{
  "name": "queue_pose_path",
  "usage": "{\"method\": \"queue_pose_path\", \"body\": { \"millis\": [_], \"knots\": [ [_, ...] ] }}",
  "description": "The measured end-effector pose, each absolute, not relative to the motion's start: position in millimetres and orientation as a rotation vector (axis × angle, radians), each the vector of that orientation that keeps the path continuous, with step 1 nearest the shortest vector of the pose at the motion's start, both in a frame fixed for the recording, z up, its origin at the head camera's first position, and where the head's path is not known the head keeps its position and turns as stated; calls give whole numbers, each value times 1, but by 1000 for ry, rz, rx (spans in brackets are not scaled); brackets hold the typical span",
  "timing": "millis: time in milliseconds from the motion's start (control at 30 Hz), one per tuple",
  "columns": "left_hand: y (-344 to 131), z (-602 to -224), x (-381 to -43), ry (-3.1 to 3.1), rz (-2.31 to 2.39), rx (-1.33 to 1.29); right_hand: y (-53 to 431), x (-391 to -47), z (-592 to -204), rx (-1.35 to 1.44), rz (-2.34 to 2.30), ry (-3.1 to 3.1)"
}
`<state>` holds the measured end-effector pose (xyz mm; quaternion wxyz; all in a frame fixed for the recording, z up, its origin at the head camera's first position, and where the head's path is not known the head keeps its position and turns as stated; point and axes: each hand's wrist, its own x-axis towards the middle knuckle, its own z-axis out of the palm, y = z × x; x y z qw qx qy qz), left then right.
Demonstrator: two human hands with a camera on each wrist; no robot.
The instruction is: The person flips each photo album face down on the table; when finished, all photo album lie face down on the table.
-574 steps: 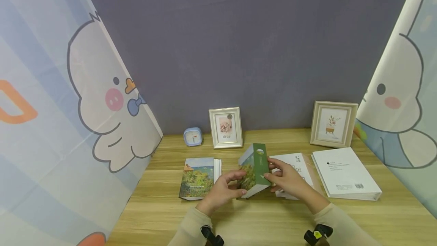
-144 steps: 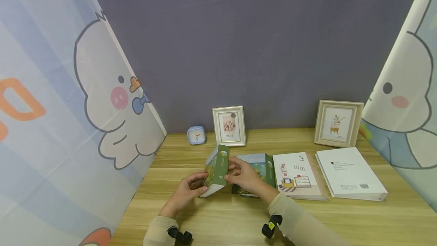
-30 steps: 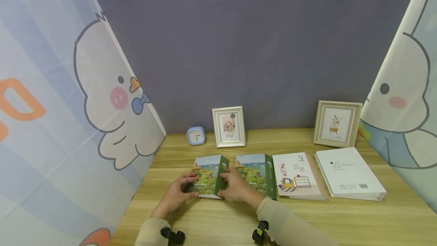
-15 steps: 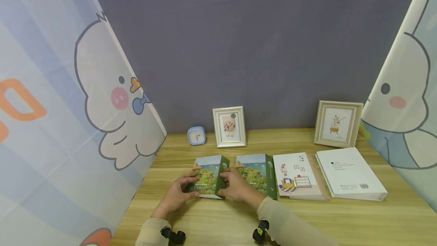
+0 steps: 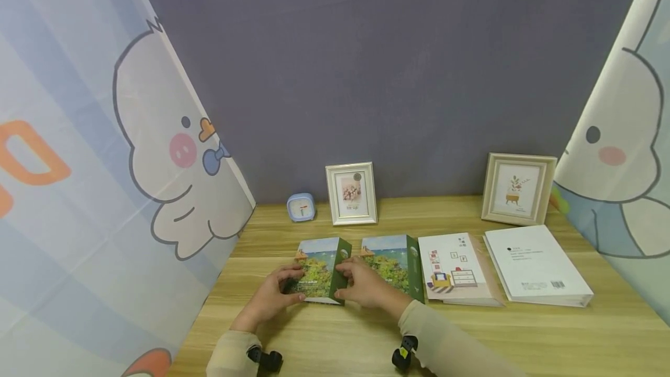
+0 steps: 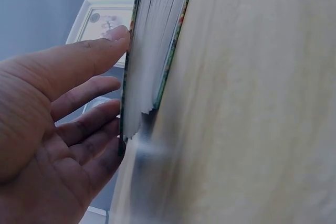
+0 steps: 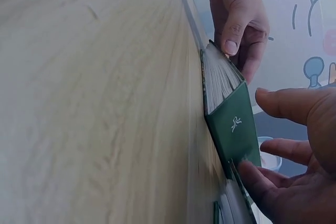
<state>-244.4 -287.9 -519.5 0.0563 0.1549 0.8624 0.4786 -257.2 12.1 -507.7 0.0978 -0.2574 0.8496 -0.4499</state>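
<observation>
A photo album (image 5: 317, 260) with a painted seaside garden cover lies front up, its green spine (image 7: 234, 124) facing right. My left hand (image 5: 271, 298) is at its left side, fingers and thumb spread along the cover's edge; in the left wrist view the fingertips meet the cover beside the white page block (image 6: 155, 40). On the other side, my right hand (image 5: 364, 285) touches the green spine with loosely spread fingers. A matching album (image 5: 388, 255) lies just right of it, partly covered by my right hand.
Further right lie a white album with a furniture drawing (image 5: 452, 266) and a plain white album (image 5: 536, 266). Behind stand a blue clock (image 5: 300, 207), a small photo frame (image 5: 352, 194) and a larger frame (image 5: 518, 189), near a grey back wall.
Some seconds ago both hands held the left album tilted up; now it lies flat, spine right. Earlier still, the matching album was in both hands. Over the last second almost nothing moved.
</observation>
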Motion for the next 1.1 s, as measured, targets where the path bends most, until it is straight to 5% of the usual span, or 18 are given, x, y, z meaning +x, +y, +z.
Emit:
{"method": "queue_pose_path", "body": {
  "millis": [1100],
  "knots": [
    [-261, -495, -263, 3047, 1315, 516, 83, -273, -478, -938, -1208, 2706]
  ]
}}
